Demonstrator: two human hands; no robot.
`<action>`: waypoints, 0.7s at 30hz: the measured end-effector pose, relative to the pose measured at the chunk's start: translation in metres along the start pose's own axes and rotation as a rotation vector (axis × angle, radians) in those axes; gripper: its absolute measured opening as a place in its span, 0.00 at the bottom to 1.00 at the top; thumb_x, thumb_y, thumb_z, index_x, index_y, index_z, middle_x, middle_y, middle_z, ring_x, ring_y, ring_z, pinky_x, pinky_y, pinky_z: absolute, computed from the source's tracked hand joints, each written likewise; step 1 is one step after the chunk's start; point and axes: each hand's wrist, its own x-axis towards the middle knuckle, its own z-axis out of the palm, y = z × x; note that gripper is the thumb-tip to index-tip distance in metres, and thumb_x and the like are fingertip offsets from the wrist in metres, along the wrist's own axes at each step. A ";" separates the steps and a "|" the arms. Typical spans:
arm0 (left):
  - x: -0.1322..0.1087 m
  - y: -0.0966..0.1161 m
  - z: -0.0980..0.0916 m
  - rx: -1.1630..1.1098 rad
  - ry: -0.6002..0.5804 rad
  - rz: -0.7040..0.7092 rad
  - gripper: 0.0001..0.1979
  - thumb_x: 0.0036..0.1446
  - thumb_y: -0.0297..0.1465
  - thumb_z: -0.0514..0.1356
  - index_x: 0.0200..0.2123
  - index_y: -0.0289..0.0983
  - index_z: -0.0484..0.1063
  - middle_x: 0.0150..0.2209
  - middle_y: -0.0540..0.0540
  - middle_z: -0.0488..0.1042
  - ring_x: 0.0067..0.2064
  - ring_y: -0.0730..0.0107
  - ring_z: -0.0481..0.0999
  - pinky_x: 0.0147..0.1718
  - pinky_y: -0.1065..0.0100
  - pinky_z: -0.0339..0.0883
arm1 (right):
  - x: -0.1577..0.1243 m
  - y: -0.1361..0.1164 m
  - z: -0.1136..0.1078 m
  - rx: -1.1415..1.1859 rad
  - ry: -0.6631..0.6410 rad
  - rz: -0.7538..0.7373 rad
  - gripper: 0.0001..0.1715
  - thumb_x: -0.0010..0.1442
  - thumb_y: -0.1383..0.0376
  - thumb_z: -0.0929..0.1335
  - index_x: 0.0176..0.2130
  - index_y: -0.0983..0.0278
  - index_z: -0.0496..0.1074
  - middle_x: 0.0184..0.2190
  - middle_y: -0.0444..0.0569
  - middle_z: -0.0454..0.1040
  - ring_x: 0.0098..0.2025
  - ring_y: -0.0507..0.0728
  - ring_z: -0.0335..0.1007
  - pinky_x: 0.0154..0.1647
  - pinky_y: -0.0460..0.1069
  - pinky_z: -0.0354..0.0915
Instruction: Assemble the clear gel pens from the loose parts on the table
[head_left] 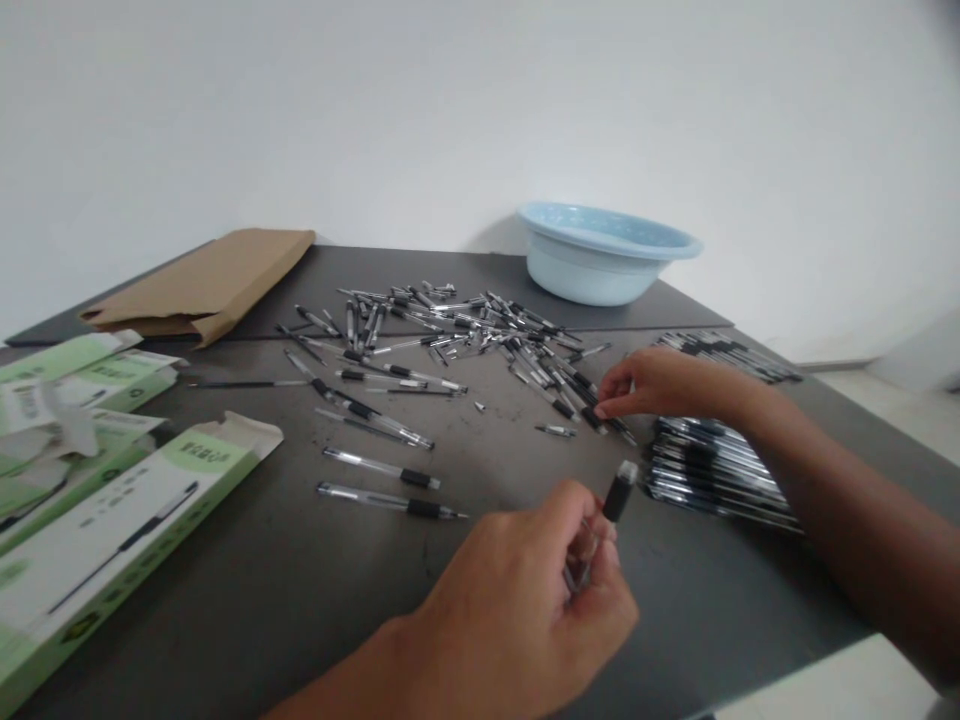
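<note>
Pen (619,492) black-gripped, translucent at end; left fingers (570,505) pinching it. Right fingers (616,403) at pens (564,409), grasp unclear.

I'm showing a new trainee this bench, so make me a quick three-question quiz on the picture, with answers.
1. Multiple choice: what does the left hand hold?
A. A green-and-white cardboard box
B. A clear plastic pen barrel with a black grip
C. Nothing
2. True or false: the flat brown paper bag lies to the left of the round light-blue plastic basin.
3. Short answer: where is the right hand?

Key:
1. B
2. True
3. Its fingertips are at the right-hand edge of the loose heap of clear and black plastic pen parts.
</note>
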 end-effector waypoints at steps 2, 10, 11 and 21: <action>0.000 0.000 0.001 -0.001 0.004 -0.001 0.04 0.68 0.33 0.56 0.41 0.40 0.68 0.32 0.47 0.82 0.30 0.65 0.81 0.30 0.68 0.71 | 0.000 0.000 0.001 -0.009 0.006 0.006 0.20 0.59 0.44 0.72 0.36 0.55 0.85 0.33 0.45 0.86 0.34 0.61 0.81 0.36 0.52 0.66; 0.003 0.001 0.000 0.022 0.011 -0.008 0.03 0.68 0.33 0.56 0.40 0.41 0.67 0.31 0.49 0.81 0.30 0.67 0.80 0.31 0.68 0.70 | 0.000 -0.002 0.001 -0.029 0.025 0.016 0.19 0.57 0.45 0.73 0.34 0.54 0.86 0.30 0.45 0.85 0.32 0.61 0.79 0.35 0.52 0.64; 0.003 0.001 0.000 0.022 0.009 -0.009 0.04 0.69 0.33 0.56 0.40 0.41 0.67 0.31 0.49 0.80 0.30 0.67 0.80 0.30 0.68 0.70 | -0.001 -0.004 0.001 -0.023 0.023 0.012 0.19 0.57 0.45 0.73 0.34 0.54 0.86 0.30 0.45 0.85 0.32 0.60 0.79 0.35 0.52 0.64; 0.002 -0.001 -0.001 0.024 0.001 -0.029 0.05 0.70 0.34 0.54 0.42 0.40 0.67 0.33 0.48 0.83 0.32 0.66 0.83 0.32 0.68 0.72 | -0.016 -0.014 -0.006 0.148 0.101 -0.005 0.13 0.58 0.60 0.71 0.31 0.65 0.84 0.24 0.46 0.79 0.26 0.54 0.68 0.31 0.50 0.58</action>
